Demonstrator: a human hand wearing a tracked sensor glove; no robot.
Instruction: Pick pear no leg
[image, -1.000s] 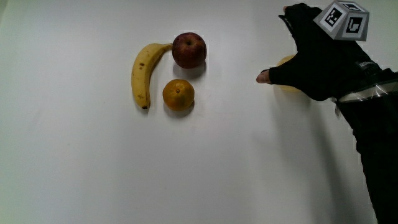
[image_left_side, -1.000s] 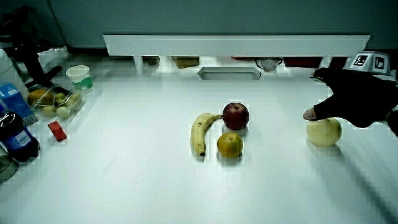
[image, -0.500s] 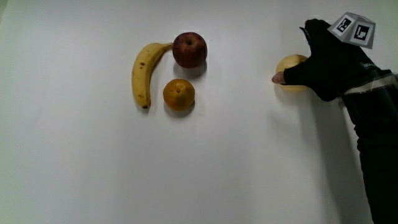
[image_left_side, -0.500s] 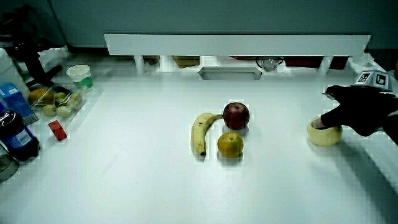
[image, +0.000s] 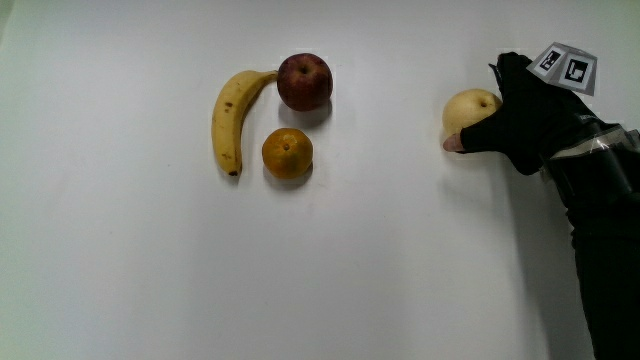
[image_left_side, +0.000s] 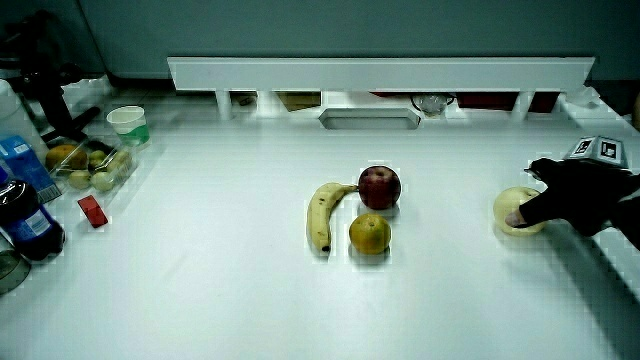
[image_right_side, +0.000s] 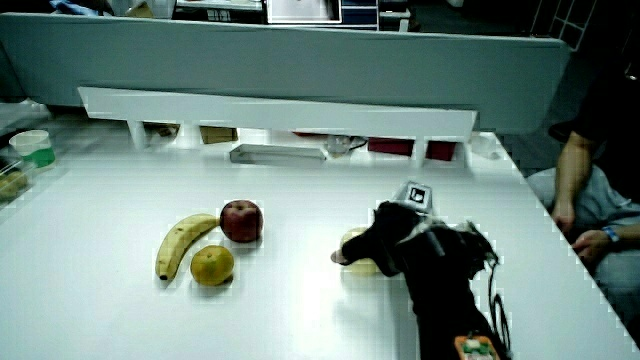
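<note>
A pale yellow pear rests on the white table, well apart from the other fruit. The hand in its black glove is wrapped around the pear, thumb on the side nearer the person and fingers curled over the side farther away. The marker cube sits on the back of the hand. In both side views the pear shows partly under the hand. The pear still touches the table.
A banana, a red apple and an orange lie grouped mid-table. At the table's edge in a side view are a cup, a fruit tray, bottles and a small red item. A low partition stands farthest from the person.
The hand came down from above the pear and closed its thumb and fingers around it. The pear has not left the table.
</note>
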